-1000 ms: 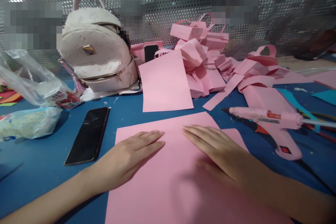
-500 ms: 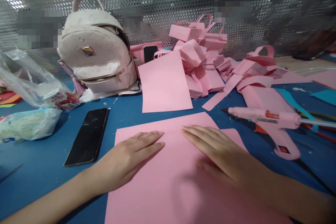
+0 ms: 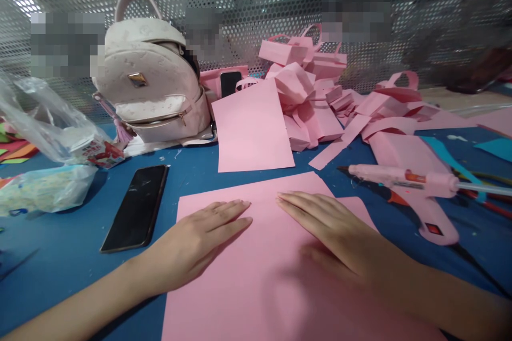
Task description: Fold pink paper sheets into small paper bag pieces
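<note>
The left hand (image 3: 200,234) and right hand (image 3: 334,229) rest, fingers straight, gripping nothing, on the pink paper (image 3: 236,290) (spread on the blue table (image 3: 60,282)); even, light pressure should keep it flat. A phone (image 3: 136,208) lies leftward; the glue gun (image 3: 416,184), rightward, is best kept clear.

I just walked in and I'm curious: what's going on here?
A person's left hand and right hand, fingers outstretched, lie palm down on a pink sheet on a blue table. Neither hand grips anything. A pink glue gun lies to the right, a black phone to the left, and pink paper pieces are heaped behind.
</note>
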Motion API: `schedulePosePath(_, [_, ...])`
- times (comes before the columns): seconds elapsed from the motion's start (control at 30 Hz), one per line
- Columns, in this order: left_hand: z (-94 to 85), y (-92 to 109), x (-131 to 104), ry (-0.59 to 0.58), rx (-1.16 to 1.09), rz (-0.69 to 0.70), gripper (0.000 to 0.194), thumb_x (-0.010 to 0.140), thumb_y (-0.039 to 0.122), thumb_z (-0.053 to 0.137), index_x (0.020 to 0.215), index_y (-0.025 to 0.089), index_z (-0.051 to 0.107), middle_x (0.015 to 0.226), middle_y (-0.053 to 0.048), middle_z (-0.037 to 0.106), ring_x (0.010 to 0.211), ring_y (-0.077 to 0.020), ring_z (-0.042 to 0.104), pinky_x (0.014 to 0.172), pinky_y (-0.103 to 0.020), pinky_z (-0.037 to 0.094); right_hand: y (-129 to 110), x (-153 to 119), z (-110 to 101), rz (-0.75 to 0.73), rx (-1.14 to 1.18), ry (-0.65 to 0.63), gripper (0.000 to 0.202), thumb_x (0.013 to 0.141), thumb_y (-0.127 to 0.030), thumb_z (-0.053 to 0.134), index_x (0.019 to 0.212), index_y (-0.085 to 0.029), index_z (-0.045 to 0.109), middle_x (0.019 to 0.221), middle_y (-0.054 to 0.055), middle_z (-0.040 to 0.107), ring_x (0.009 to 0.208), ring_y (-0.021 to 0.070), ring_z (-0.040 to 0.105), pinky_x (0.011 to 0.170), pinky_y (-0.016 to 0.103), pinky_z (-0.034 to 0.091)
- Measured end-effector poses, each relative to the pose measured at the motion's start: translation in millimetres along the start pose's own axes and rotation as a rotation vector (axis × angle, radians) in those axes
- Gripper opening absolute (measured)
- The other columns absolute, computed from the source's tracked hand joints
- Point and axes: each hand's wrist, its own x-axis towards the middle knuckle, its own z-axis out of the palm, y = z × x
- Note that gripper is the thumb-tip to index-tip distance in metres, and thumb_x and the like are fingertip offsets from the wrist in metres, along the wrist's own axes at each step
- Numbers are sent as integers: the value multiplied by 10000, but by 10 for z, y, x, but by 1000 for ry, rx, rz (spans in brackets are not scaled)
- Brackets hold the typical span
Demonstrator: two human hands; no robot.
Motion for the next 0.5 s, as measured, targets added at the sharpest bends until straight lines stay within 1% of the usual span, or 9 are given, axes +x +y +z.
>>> schedulePosePath(0.2, [-9, 8, 1, 11, 15, 3, 561, 996, 57, 374, 1533, 218, 351, 1618, -94, 324, 1485, -218, 313, 1209, -435, 325, 1, -6, -4, 2, 3, 8, 591, 991, -395, 479, 1536, -206, 347, 1532, 129, 462, 1371, 331, 461, 1059, 590, 458])
schedulePosePath(0.37, [37, -15, -8, 6, 77, 27, 602, 973, 30, 369, 1531, 256, 359, 1634, -100, 279, 1490, -253, 301, 1177, -490, 365, -19, 10, -21, -11, 16, 20, 584, 999, -446, 465, 1513, -175, 404, 1504, 152, 494, 1363, 337, 475, 1073, 579, 449])
schedulePosePath(0.5, [73, -26, -21, -16, 124, 37, 633, 963, 4, 353, 1537, 271, 345, 1649, -105, 236, 1501, -262, 271, 1165, -504, 375, 0, 6, -17, 1, 20, -18, 572, 1017, -421, 443, 1526, -169, 379, 1536, 144, 454, 1402, 320, 430, 1109, 578, 409])
